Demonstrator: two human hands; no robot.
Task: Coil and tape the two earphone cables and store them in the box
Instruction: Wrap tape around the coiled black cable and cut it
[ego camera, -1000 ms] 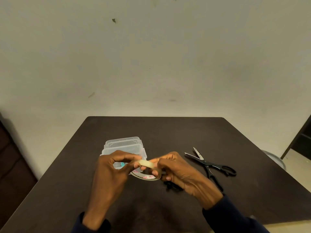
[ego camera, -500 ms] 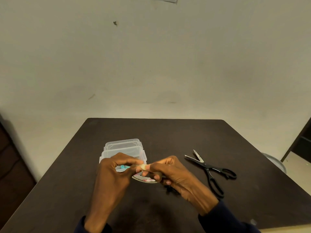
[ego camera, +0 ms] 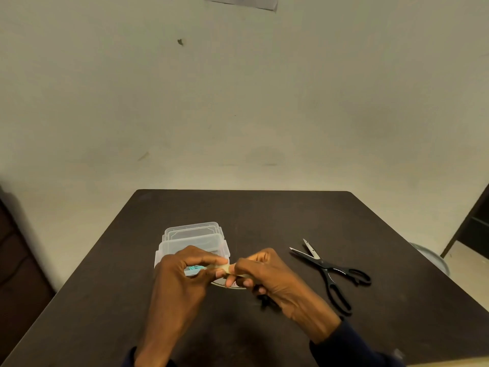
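The right hand point(ego camera: 268, 274) grips the tape roll point(ego camera: 232, 286) while the left hand point(ego camera: 182, 274) pinches its end, seemingly freeing a strip that next needs pulling out and cutting with the scissors point(ego camera: 321, 263).

We see a dark table point(ego camera: 264, 213) with rounded far corners. A clear plastic box point(ego camera: 193, 237) stands on it. Black scissors point(ego camera: 330, 271) lie well right of the box, blades apart, tips toward it. A small black thing point(ego camera: 266, 303), mostly hidden, lies right of the box, nearer us.
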